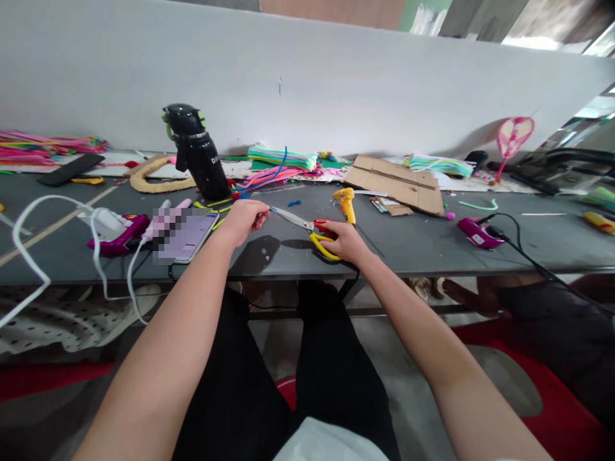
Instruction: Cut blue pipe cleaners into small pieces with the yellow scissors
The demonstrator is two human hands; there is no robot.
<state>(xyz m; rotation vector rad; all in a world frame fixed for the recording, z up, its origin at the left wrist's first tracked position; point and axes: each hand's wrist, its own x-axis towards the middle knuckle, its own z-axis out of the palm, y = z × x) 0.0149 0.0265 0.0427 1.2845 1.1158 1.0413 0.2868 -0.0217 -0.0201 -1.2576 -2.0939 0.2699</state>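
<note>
My right hand (344, 241) grips a pair of scissors (293, 219) by its red and yellow handles. The blades point left, toward my left hand (246, 221), and look nearly closed. Thumb and fingers of the left hand are pinched together just beside the blade tips. A tiny blue end, apparently of a pipe cleaner (272, 208), shows at those fingertips; most of it is hidden. Small blue bits (295, 203) lie on the table beyond the blades. A yellow glue gun (344, 203) stands just past my right hand.
A black bottle (204, 160), a phone (199, 238) and a purple power socket (120, 235) with white cables are on the left. Pipe cleaner bundles (283, 157) and cardboard (396, 182) lie along the back. Another purple socket (480, 234) sits right. People sit on both sides.
</note>
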